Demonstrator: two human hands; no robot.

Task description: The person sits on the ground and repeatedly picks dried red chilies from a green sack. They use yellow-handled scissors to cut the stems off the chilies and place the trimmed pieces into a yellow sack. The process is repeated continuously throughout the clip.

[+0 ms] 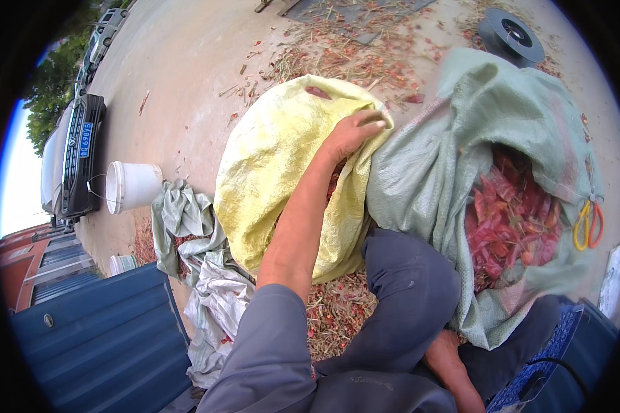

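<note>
My left hand [355,133] is at the rim of a yellow woven sack [268,155], its fingers curled over the folded edge. Dried red chili peppers show through the sack's opening beneath my forearm. To the right, a pale green woven sack [418,175] gapes towards me, with dried red chili peppers [511,222] inside. My right hand [444,351] is low between my legs, by the green sack's lower edge; its fingers are hidden. Scissors [589,224] with orange and yellow handles hang at the green sack's right side.
Stems and chili scraps [341,62] litter the concrete. A grey spool [511,36] lies beyond the green sack. At left are a white bucket [134,187], crumpled sacks [217,304], a blue corrugated metal panel [103,335] and a parked car [72,155].
</note>
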